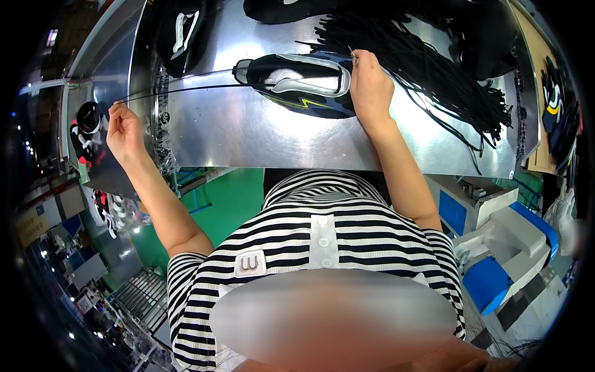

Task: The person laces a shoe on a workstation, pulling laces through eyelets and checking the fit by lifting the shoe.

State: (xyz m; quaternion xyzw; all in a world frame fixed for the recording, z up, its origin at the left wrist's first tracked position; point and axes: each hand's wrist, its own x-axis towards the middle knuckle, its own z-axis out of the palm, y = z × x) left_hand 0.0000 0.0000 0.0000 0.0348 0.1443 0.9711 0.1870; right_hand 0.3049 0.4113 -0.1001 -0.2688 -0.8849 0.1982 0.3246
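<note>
1. Gripping a thin black shoelace (198,88) at the fingertips, the left hand (127,133) is out well to the left of the dark sports shoe (304,84), which lies on the steel worktop (248,146) in front of the person; thumb and fingers are pinched narrow
2. From where I stand, two strands run fairly straight between that hand and the shoe's left end, beside its grey tab (243,71)
3. Curled up against the shoe's right end is the right hand (372,90), fingers drawn in close; something thin and pale pokes out past the fingertips, too small for me to tell what it is
4. The shoe lies lengthwise between the two hands, touching the right one and well apart from the left, its pale lining facing up and a yellow-green zigzag (300,104) on the side nearer the person
5. Beyond the shoe and off to its right spreads a big heap of black laces (427,68), loose ends trailing over the metal
6. Beyond it to the left sits another dark shoe (170,46) with a white-edged opening
7. On the near side of the shoe I see the person's striped shirt (384,248), with green floor (232,198) showing to its left
</note>
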